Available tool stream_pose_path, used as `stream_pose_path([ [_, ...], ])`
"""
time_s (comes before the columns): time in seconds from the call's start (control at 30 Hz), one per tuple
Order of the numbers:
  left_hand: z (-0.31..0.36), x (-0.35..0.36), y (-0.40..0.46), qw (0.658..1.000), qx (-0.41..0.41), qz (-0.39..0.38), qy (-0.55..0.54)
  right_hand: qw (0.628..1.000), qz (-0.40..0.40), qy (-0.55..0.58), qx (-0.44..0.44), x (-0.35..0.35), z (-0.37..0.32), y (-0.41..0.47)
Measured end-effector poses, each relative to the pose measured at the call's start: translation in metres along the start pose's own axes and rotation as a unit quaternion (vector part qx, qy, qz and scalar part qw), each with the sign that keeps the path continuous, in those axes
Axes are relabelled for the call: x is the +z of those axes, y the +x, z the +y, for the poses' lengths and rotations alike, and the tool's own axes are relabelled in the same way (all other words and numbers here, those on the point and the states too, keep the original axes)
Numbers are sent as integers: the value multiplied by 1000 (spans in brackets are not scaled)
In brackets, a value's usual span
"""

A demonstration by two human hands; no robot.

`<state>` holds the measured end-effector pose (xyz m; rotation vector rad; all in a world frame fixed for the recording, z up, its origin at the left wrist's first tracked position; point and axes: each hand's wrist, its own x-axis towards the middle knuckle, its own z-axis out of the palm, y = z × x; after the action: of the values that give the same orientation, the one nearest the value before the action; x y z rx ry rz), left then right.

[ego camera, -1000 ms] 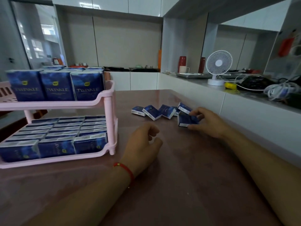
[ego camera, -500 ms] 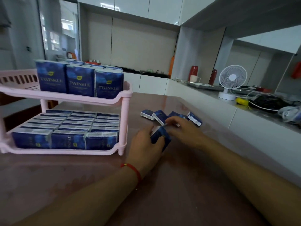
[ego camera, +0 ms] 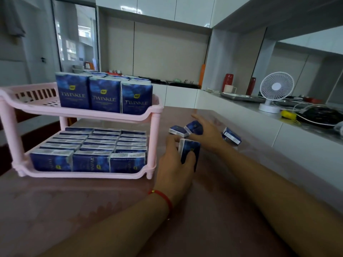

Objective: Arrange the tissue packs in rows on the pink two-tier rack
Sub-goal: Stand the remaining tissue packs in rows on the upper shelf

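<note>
Left hand (ego camera: 176, 164) gripping one tissue pack (ego camera: 190, 152), thumb across its blue face, just right of the pink rack (ego camera: 154, 145). Right hand (ego camera: 206, 134) out over the loose packs (ego camera: 232, 135) on the surface (ego camera: 204, 219), fingers extended, holding nothing visible. Held pack upright, long axis near vertical, white end up, face toward camera. Lower tier looks full, so likely destined for upper tier behind the standing row (ego camera: 104, 95). Best kept upright, face forward, set flush against neighbours, without knocking the front row.
</note>
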<state>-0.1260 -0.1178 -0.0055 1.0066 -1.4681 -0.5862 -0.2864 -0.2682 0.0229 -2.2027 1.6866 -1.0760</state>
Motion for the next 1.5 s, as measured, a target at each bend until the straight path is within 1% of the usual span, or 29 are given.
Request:
stream_pose_path([
  [0.07,2,0,-1,999,2,-7,-32,990,-3,140,3,-21,-9,-24],
  [0.1,3,0,-1,999,-3,-11,-46,982,-2,187,10,-32,-14,-38],
  [0.2,7,1,-2,997,-23,-25,-72,963,15,267,19,-58,-26,-78],
  [0.27,7,1,-1,992,-66,-44,-99,962,15,272,-7,-66,-32,-103],
  [0.33,9,0,-1,983,-106,-83,-121,965,11,261,-34,-63,-40,-125],
  [0.4,11,0,-3,972,-122,-121,-157,967,11,250,-49,-51,-45,-138],
  [0.47,18,-1,-7,954,-131,-152,-222,971,21,233,-57,-38,-49,-143],
  [0.53,24,-3,-9,939,-150,-156,-267,973,30,218,-70,-31,-51,-146],
  [0.57,24,-3,-9,939,-156,-152,-268,975,36,204,-77,-29,-52,-148],
  [0.67,20,-4,-10,965,-128,-138,-184,982,55,145,-103,-24,-53,-153],
  [0.77,20,-5,-12,981,-92,-122,-120,985,30,119,-121,-26,-56,-155],
  [0.9,27,-13,-18,990,-55,-106,-70,977,-39,156,-143,-38,-57,-163],
  [1.0,35,-30,-21,994,-20,-109,-3,972,-54,179,-145,-45,-64,-171],
  [1.1,45,-59,-31,993,6,-106,52,967,-44,200,-152,-51,-82,-178],
  [1.23,67,-109,-56,985,52,-78,145,940,-86,287,-162,-46,-120,-194],
  [1.33,84,-150,-68,985,61,-65,151,917,-117,343,-170,-36,-153,-203],
  [1.4,95,-180,-67,982,55,-68,168,913,-130,340,-183,-29,-176,-201],
  [1.47,104,-211,-59,984,53,-59,162,917,-110,324,-206,-23,-196,-192],
  [1.5,108,-228,-51,987,45,-45,149,918,-84,319,-221,-19,-205,-186],
])
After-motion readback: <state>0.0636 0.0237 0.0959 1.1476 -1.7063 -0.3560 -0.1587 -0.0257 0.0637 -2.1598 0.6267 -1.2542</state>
